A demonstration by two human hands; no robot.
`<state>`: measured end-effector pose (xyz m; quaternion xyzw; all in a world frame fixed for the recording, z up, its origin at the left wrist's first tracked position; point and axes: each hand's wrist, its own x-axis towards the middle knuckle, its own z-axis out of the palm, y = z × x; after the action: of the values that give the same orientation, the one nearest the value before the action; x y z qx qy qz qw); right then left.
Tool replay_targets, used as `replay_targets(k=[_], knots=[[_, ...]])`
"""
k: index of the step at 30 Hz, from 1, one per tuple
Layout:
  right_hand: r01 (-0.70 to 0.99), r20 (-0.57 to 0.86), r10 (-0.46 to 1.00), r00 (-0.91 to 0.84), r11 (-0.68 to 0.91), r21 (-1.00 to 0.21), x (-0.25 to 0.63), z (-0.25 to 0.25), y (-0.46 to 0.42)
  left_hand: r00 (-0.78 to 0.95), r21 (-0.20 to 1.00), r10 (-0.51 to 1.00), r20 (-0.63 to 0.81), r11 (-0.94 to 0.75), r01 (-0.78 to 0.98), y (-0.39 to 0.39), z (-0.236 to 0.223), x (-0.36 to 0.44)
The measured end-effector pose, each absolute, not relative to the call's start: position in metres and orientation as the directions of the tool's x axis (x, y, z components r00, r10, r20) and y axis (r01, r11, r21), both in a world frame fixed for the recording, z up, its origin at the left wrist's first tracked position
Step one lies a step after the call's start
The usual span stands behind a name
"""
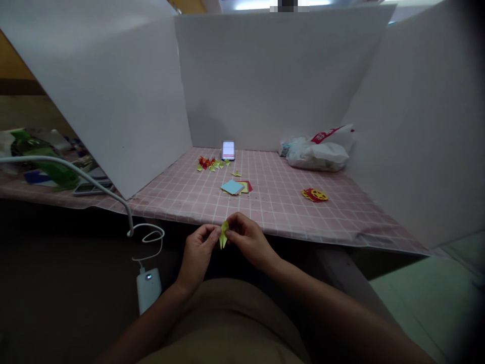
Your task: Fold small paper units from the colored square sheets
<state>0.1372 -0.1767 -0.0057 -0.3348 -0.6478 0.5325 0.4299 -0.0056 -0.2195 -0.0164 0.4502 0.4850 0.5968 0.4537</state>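
Observation:
A small folded piece of yellow-green paper (224,234) is pinched between my two hands, just in front of the table's near edge. Its lower end splits into two narrow points. My left hand (200,248) grips it from the left with thumb and forefinger. From the right, my right hand (248,238) closes its thumb and fingers on it. Beyond the hands lies a stack of square paper sheets (232,187), light blue on top with yellow and red showing beneath. One folded yellow paper piece (236,174) sits just behind the stack.
Red and yellow folded papers (206,163) cluster near a propped phone (228,150). Red and yellow cut-out shapes (315,195) lie right, before a white plastic bag (318,153). White panels (273,81) enclose the checked table (273,212). A cabled power bank (148,289) is lower left.

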Motion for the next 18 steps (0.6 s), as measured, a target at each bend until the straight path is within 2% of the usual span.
replay_targets(k=[11,18], knots=[[-0.004,0.242,0.867,-0.435,0.267,-0.964,0.1383,-0.0009,-0.1769,-0.174,0.991,0.979,0.111,-0.122,-0.054,-0.2207,-0.0133,-0.0070],[-0.080,0.176,0.872,-0.457,0.158,-0.984,0.1392,0.0021,-0.1779,-0.182,0.988,0.978,0.098,-0.117,-0.098,-0.2226,-0.0104,-0.0044]])
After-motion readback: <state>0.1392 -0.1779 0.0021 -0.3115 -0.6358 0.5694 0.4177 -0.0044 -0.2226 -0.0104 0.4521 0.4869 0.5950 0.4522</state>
